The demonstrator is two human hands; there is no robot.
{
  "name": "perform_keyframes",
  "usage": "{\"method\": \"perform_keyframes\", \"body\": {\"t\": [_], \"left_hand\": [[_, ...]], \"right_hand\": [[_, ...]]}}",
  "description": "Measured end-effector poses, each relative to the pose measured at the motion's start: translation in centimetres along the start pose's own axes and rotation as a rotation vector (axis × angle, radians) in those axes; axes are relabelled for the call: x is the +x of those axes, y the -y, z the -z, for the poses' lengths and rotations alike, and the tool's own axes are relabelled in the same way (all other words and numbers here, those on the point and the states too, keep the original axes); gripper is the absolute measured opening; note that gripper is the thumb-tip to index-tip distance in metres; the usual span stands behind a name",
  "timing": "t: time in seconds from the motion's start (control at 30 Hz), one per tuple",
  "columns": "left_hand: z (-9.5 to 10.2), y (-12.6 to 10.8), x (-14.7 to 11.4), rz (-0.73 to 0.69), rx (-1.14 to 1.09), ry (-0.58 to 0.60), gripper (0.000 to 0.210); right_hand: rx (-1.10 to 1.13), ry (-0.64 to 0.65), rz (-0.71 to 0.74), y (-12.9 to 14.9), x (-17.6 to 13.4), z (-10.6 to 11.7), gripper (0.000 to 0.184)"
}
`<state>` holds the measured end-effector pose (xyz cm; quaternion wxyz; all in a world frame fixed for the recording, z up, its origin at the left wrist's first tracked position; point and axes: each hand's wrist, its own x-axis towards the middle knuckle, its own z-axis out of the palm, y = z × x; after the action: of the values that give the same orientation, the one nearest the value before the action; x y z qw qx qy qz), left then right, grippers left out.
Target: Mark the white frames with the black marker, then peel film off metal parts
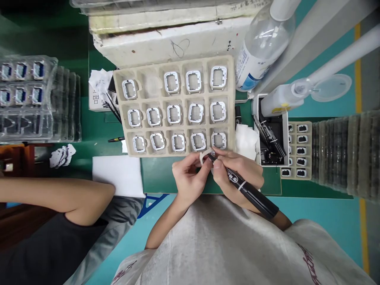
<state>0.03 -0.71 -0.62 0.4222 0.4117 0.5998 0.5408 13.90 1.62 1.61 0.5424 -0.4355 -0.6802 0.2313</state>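
"Since the head view covers both hands, what do the fingers grip?"

"Left hand [190, 180]: one small pale frame [206, 152], pinched between thumb and fingers. Right hand [239, 170]: one black marker [253, 196], gripped, barrel slanting back across the wrist, narrow end directed at the frame. Contact of the tip: cannot tell."

"Location of that frame?"

"Held at the near edge of one beige tray [151, 86], over the green worktop [160, 176]."

"Tray contents?"

"White frames [166, 83], fourteen, one to a compartment, in three rows."

"Behind and to the right?"

"Behind: one white carton [175, 43]. Right: one large clear bottle [258, 59], labelled; one white box [274, 162] with black pens [270, 136]; one crumpled tissue [246, 141], between tray and box. Farther right: one stack of trays [341, 152]."

"And left?"

"One white pad [118, 174], flat; one stack of clear plastic trays [69, 107]; a co-worker's bare forearm [59, 194], beside the pad."
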Motion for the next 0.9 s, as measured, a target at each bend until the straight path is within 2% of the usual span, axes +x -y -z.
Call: {"method": "perform_keyframes", "body": {"t": [0.17,0.3,0.47,0.67,0.9], "left_hand": [[-0.07,-0.36,0.13,-0.082,0.068,0.007,0.017],[0.09,-0.31,0.26,-0.077,0.070,0.025,0.016],[0.26,-0.02,0.27,-0.024,-0.019,0.056,0.012],[0.21,-0.38,0.43,0.074,-0.099,0.057,0.021],[0.32,-0.18,0.48,0.237,-0.244,0.059,0.029]], "right_hand": [[-0.039,0.028,-0.009,0.10,-0.07,0.21,0.025],[-0.040,0.039,-0.039,0.12,-0.04,0.30,0.025],[0.029,0.011,-0.052,0.14,-0.07,0.33,0.024],[0.046,0.003,-0.058,0.08,-0.33,0.09,0.022],[0.073,-0.040,0.072,-0.08,0.17,-0.33,0.025]]}}
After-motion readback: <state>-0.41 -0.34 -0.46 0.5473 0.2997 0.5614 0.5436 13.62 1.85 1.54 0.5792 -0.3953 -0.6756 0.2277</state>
